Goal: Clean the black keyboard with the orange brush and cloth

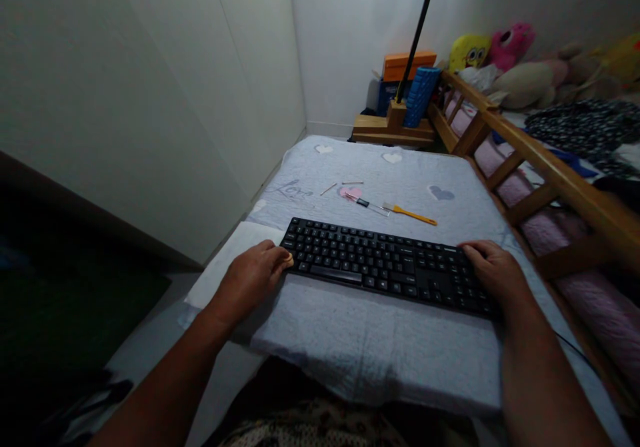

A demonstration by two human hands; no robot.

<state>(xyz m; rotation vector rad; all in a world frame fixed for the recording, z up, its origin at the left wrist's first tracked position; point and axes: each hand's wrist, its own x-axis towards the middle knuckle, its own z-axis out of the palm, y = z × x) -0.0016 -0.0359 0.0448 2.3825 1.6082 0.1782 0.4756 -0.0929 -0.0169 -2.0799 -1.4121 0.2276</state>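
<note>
A black keyboard (360,260) lies across the cloth-covered table, its cable (575,347) trailing off to the right. My left hand (255,273) is closed at the keyboard's left end. Between its fingertips shows a small yellowish piece (289,260), pressed against the keyboard's edge; whether it is cloth or sponge I cannot tell. Around the keyboard's right end my right hand (493,270) is closed, thumb on top. Behind the keyboard lie a yellow-handled brush (410,214), a clear tool with a black grip (365,203) and two thin cotton-swab-like sticks (353,183).
A white sheet (235,253) lies under my left hand on the printed tablecloth (320,340). A wooden bed rail (530,147) runs along the right side, with plush toys behind it. Past the table's far edge stand a wooden base with a black pole (417,33) and a blue roller (421,97).
</note>
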